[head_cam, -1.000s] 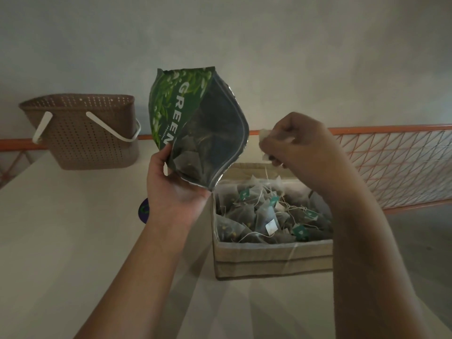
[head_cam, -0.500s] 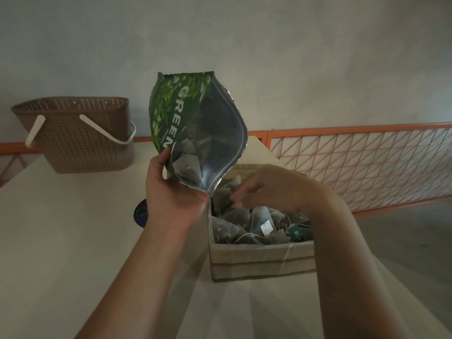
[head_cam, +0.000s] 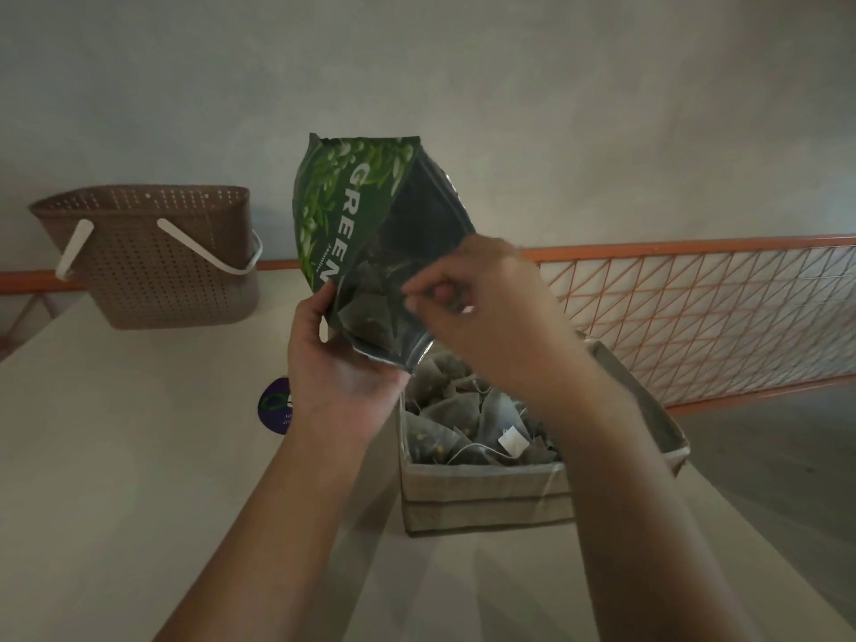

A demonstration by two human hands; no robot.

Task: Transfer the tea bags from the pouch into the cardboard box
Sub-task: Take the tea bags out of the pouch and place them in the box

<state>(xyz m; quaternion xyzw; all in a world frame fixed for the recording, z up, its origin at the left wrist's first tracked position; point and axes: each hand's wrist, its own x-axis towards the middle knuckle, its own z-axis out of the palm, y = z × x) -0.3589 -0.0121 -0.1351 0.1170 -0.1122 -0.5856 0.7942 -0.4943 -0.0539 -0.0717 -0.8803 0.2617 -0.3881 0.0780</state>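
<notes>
We judged the greatest risk to lie with the cardboard box (head_cam: pixel 486 493), which sat at the lower centre-right of the frame on the pale table (head_cam: pixel 116 479). It was already heaped with tea bags (head_cam: pixel 463 424) up to about its rim, their strings and paper tags tangled across the top. One more bag dropped carelessly could have slid over the near wall onto the table, or a loose string could have snagged a finger and dragged a bag out.

Next in size, the pouch (head_cam: pixel 370 234) was raised at the centre of the frame, above the box's left rear corner. It was dark green with leaf print and the white word GREEN, its mouth gaping toward us and down. Tilted so, it might have spilled bags beside the box if our grip slackened.

Our left hand (head_cam: pixel 338 377) gripped the pouch's lower left edge, thumb curled over the front. Our right hand (head_cam: pixel 468 303) was at the pouch mouth with curled fingers; it seemed to pinch something small, though we could not tell whether a tag or a bag. A pinch on a tag alone might have let the bag swing or the string tear.

Inside the pouch we saw a few grey, pyramid-shaped bags, soft and light.
</notes>
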